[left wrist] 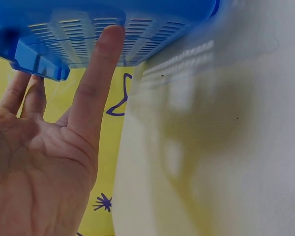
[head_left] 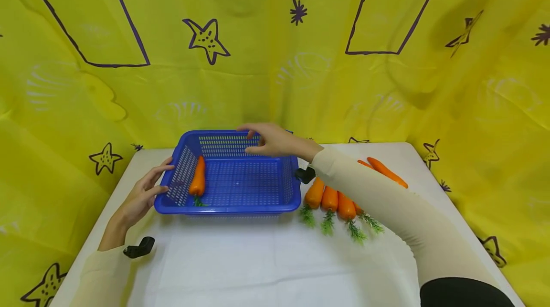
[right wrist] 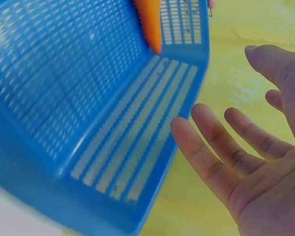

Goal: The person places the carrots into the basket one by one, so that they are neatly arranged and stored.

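Note:
A blue plastic basket (head_left: 240, 209) with slotted walls is near the back of the table. One orange carrot (head_left: 198, 178) with a green top lies inside at its left end; part of it also shows in the right wrist view. My left hand (head_left: 139, 197) touches the basket's left rim, its fingers fairly straight and spread. In the left wrist view a straight digit rests against the slotted wall. Over the basket's back right part, my right hand (head_left: 272, 140) hovers with fingers apart and nothing held. The right wrist view shows its loosely bent fingers beside the rim.
Several carrots (head_left: 330, 199) with green tops lie on the white tabletop (head_left: 223, 259) right of the basket, partly hidden under my right forearm. Another carrot (head_left: 387, 172) lies behind that forearm. A yellow patterned curtain (head_left: 258, 92) hangs behind and at both sides.

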Motion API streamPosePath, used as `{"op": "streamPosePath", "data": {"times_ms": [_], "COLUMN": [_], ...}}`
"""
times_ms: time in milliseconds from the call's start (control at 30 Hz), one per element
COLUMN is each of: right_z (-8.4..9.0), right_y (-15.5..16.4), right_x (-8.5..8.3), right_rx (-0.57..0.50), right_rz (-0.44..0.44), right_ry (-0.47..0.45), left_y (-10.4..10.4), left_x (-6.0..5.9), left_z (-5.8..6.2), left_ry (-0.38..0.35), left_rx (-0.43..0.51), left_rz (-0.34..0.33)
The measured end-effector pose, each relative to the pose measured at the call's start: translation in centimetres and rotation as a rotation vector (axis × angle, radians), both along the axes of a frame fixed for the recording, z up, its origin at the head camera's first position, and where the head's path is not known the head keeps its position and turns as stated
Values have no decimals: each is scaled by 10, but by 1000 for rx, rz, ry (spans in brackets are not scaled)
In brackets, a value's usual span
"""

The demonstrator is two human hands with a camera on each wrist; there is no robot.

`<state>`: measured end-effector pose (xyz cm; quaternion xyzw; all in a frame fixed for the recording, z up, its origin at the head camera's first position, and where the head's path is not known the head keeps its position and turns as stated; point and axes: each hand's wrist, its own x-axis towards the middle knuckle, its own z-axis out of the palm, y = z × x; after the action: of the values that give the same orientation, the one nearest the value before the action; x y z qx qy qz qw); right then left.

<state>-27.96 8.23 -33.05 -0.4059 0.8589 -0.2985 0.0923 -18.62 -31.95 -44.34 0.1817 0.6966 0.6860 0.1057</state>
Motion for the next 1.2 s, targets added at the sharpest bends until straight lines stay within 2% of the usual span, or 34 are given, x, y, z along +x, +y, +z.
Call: {"op": "streamPosePath", "data": {"times_ms": [133, 367, 567, 833, 1200], "right_z": [-1, 0, -5, -3, 0], "right_y": [26, 75, 121, 180, 247], "right_x": [1, 13, 20, 27, 38], "right_rx": [-36, -52, -14, 57, 43], "right_rz": [-7, -81, -155, -295, -367], "right_ry": [25, 15, 7, -8, -42], "left_y": [0, 0, 0, -1, 0], "left_x": [1, 3, 4, 3, 1], "left_z": [-2, -4, -5, -7, -6], "left_ry": [-2, -15, -13, 20, 8], "left_rx": [18, 41, 30, 5, 11], "left_rz": [3, 4, -1, 14, 20]}}
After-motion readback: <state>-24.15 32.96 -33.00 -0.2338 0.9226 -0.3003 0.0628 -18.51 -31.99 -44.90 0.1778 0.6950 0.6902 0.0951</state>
